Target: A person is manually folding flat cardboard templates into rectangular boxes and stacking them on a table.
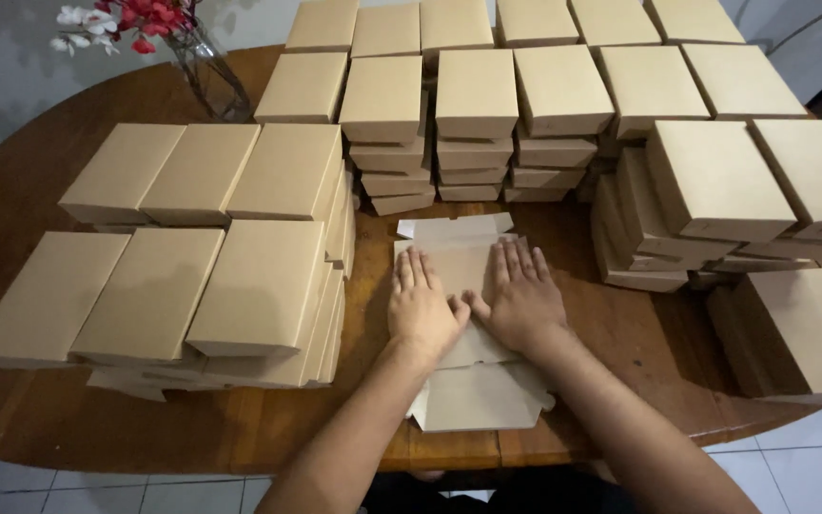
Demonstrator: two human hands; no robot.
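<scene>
On table [240, 428]: 1 flat box blank [478, 390] (unfolded), 2 hands pressing.

- A round wooden table [68, 105] is seen, standing on a white tiled floor [811, 457].
- Stacks of closed tan cardboard boxes [259, 286] are arranged along the left edge of the table.
- Further stacks of closed boxes [476, 90] are lined up along the far edge.
- More stacked boxes [715, 176] are placed along the right edge; one stack [796, 328] is set at the near right edge.
- A glass vase [209, 81] with red and white flowers [130, 21] is positioned at the far left edge.
</scene>
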